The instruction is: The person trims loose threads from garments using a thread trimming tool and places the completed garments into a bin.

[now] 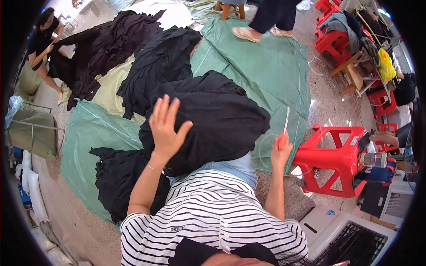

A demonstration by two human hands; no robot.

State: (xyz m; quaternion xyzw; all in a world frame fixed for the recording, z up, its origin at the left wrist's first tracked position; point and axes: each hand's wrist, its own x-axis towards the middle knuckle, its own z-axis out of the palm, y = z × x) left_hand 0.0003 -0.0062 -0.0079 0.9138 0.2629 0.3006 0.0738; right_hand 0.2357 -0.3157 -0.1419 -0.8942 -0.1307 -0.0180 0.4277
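Black cloth [208, 115] lies spread over my lap and thighs. My left hand [167, 128] is raised over its left part, fingers stretched out and thumb apart, holding nothing; whether the palm touches the cloth I cannot tell. At the right of the cloth, my right hand [281, 148] is closed round the red handle of a slim metal-bladed tool [286, 119] that looks like closed scissors. Its blade points up and away from me. The handle is partly hidden by my fingers.
Green sheeting [257, 66] covers the floor, with heaps of black cloth [162, 62] on it and another black heap [120, 177] at my left. A red stool [333, 155] stands close on my right. One person [42, 44] handles dark cloth far left; another person's legs [273, 22] are ahead.
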